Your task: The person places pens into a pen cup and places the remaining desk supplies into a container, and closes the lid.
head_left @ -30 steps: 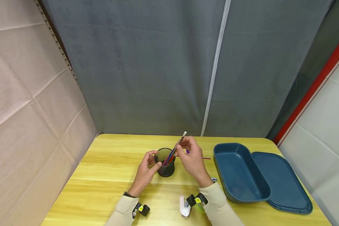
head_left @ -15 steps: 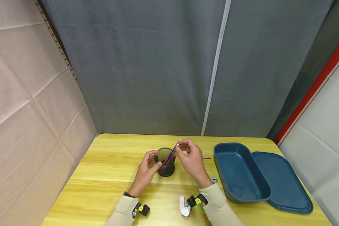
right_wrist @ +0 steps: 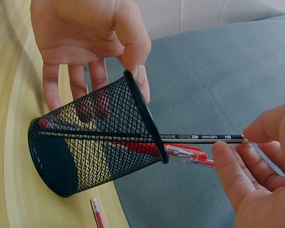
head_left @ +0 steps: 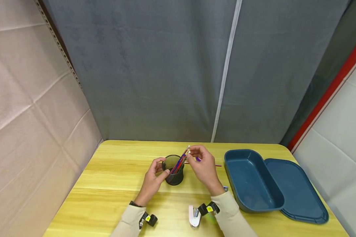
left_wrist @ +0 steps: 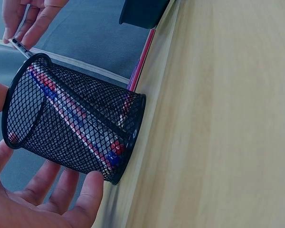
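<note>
My left hand (head_left: 153,179) holds a black mesh pen cup (left_wrist: 80,109) by its side, thumb at the rim and fingers around the wall. Leaning inside the cup are red and blue pens (right_wrist: 180,153) and a black pencil (right_wrist: 199,138) marked HB. My right hand (head_left: 203,164) is at the cup's right, its thumb and fingertips pinching the pencil's upper end, which sticks out past the rim. The pencil's lower part shows through the mesh.
Behind the right hand lie a red pencil (head_left: 218,165) and a purple item (head_left: 198,159). A pale stapler (head_left: 194,217) lies near the right wrist. To the right stand a blue bin (head_left: 231,177) and its flat lid (head_left: 302,191).
The white-tipped pencil, which stuck up above the right hand, has slid down into the cup. The right hand moved slightly down; the left hand and cup stayed put.
</note>
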Action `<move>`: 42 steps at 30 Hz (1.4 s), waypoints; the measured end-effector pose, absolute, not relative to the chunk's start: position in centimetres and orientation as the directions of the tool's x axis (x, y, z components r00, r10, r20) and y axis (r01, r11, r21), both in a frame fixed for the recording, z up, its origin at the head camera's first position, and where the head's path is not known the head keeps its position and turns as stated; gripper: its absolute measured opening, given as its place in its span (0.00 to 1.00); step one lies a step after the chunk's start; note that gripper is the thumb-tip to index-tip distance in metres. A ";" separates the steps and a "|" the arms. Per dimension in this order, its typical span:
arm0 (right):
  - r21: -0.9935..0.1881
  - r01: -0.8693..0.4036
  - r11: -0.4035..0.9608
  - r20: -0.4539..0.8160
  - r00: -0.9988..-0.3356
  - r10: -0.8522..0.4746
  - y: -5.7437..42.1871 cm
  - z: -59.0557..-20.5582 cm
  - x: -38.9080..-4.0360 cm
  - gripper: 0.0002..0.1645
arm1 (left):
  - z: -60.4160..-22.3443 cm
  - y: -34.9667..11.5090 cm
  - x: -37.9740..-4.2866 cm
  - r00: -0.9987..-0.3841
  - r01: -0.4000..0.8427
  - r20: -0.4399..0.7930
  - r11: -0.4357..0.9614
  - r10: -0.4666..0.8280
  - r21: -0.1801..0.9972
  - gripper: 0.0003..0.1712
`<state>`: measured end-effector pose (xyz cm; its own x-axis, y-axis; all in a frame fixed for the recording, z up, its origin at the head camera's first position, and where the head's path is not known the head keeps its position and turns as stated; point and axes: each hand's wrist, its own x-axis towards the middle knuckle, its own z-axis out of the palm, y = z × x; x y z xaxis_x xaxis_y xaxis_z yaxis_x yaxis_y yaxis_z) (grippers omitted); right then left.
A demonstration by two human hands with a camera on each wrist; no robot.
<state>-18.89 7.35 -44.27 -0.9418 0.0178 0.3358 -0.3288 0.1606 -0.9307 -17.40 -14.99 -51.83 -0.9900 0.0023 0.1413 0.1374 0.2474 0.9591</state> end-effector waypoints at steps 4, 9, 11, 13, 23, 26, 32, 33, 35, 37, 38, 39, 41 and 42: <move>-0.931 -0.306 0.198 0.319 -0.947 0.033 7.6 -44.5 -19.1 0.16 | -51.7 -15.0 -17.4 -0.990 0.138 0.143 0.251 0.000 0.958 0.29; -0.933 -0.295 0.204 0.311 -0.949 0.050 7.8 -44.6 -19.3 0.17 | -51.6 -14.9 -17.4 -0.990 0.137 0.142 0.257 -0.002 0.957 0.29; -0.935 -0.292 0.200 0.309 -0.950 0.055 7.9 -44.7 -19.4 0.17 | -51.6 -14.9 -17.3 -0.990 0.136 0.141 0.256 -0.002 0.957 0.29; -0.937 -0.287 0.198 0.303 -0.951 0.059 8.0 -44.8 -19.5 0.17 | -51.6 -14.9 -17.3 -0.990 0.136 0.141 0.255 -0.002 0.958 0.29; -0.941 -0.253 0.225 0.273 -0.960 0.062 8.5 -45.7 -20.0 0.16 | -51.6 -14.9 -17.3 -0.991 0.132 0.137 0.258 -0.002 0.957 0.29; -0.932 -0.256 0.257 0.280 -0.958 0.061 8.7 -46.0 -20.3 0.15 | -51.6 -14.9 -17.3 -0.991 0.132 0.137 0.256 -0.003 0.958 0.29; -0.904 -0.254 0.345 0.289 -0.956 0.054 9.0 -46.8 -20.9 0.14 | -51.7 -15.0 -17.4 -0.990 0.136 0.140 0.250 0.000 0.959 0.30; -0.899 -0.252 0.358 0.289 -0.956 0.053 9.0 -46.9 -21.0 0.14 | -51.7 -15.0 -17.4 -0.990 0.137 0.141 0.248 0.001 0.959 0.30; -0.886 -0.243 0.395 0.285 -0.957 0.050 9.2 -47.1 -21.2 0.13 | -51.7 -15.0 -17.4 -0.990 0.139 0.143 0.243 0.003 0.960 0.30; -0.868 -0.233 0.439 0.280 -0.959 0.044 9.3 -47.3 -21.3 0.14 | -51.7 -15.0 -17.4 -0.990 0.139 0.142 0.242 0.006 0.960 0.30; -0.859 -0.223 0.460 0.271 -0.962 0.041 9.4 -47.4 -21.3 0.15 | -51.7 -15.0 -17.4 -0.990 0.139 0.142 0.243 0.007 0.960 0.30; -0.848 -0.214 0.485 0.265 -0.964 0.038 9.5 -47.5 -21.3 0.15 | -51.7 -15.0 -17.4 -0.990 0.139 0.141 0.243 0.008 0.960 0.30; -0.824 -0.200 0.530 0.254 -0.967 0.030 9.6 -47.8 -21.4 0.17 | -51.7 -15.0 -17.4 -0.990 0.137 0.140 0.246 0.008 0.960 0.30; -0.814 -0.190 0.550 0.246 -0.969 0.030 9.6 -47.9 -21.5 0.18 | -51.7 -15.0 -17.3 -0.990 0.136 0.138 0.247 0.008 0.959 0.30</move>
